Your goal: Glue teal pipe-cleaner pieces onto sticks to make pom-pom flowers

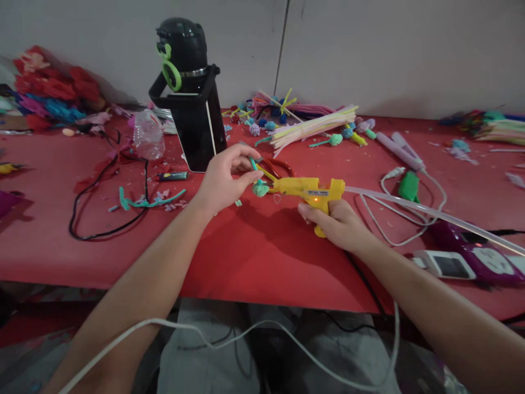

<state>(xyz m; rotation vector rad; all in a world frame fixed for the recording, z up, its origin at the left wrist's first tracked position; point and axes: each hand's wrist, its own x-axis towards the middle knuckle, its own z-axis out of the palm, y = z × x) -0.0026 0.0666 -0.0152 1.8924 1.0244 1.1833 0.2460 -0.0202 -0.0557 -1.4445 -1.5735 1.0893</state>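
A white cord runs across the lap, below the near edge of the red table. Above the table, the right hand is wrapped around the handle of a yellow glue gun, whose small light glows orange; a clear glue stick sticks out of its back end. The left hand pinches a teal fuzzy piece between thumb and fingers, right at the gun's nozzle; whether the two touch is hard to make out. To the right lie a purple power strip and a green clip. Just beyond the hands is a pair of red-handled pliers. Farther back, a black bottle stands in a black holder, left of a bundle of pale fuzzy sticks.
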